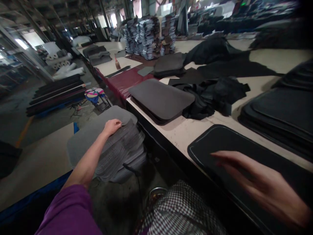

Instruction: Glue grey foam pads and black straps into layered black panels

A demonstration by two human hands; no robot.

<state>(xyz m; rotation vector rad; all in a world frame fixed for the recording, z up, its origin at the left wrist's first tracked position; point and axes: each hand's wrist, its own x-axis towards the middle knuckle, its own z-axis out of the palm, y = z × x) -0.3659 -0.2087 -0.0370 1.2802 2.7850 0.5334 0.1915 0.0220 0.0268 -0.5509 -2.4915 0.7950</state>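
Note:
On the left, a tall stack of grey rounded-corner sheets (pixel 117 147) stands beside the table. My left hand (pixel 112 126) is at its near edge, fingers closed on the rim of the top grey sheet (pixel 97 120). Over the table on the right, my right hand (pixel 259 182) is slightly blurred, with its fingers stretched out and nothing visible in them. Below it lies a black rounded panel (pixel 220 140) with a pale line along its border. Whether the right hand touches this panel, I cannot tell.
Dark brown sheets (pixel 161 96) lie piled on the table (pixel 176 130), next to crumpled black material (pixel 215 94). Thick black panels (pixel 281 111) are stacked at the right. Farther back are a maroon cover (pixel 122 81) and a small brush (pixel 117 63). A stool (pixel 95 94) stands on the floor.

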